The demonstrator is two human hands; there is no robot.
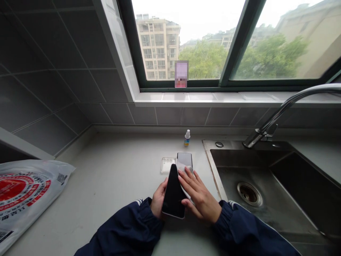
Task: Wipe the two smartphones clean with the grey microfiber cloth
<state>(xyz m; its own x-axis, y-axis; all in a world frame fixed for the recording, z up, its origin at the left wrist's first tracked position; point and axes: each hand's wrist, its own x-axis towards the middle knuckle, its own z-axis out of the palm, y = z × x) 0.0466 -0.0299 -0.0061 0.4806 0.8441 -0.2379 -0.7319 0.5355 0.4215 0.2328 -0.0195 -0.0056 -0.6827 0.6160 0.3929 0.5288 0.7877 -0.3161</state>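
Observation:
My left hand [158,199] grips a black smartphone [173,193] from below and behind, its dark screen tilted up. My right hand [198,195] presses a white cloth [182,167] against the phone's right edge, fingers laid together over it. Just beyond, a second dark phone [184,159] lies flat on the counter, next to a clear phone case [167,165]. A small dropper bottle [187,138] stands upright farther back. Both sleeves are dark blue.
A steel sink [266,185] with a drain lies to the right, with a curved tap [279,113] over it. A white plastic bag with red print [23,192] lies at the left. Grey tiled wall and window ledge [213,97] are behind.

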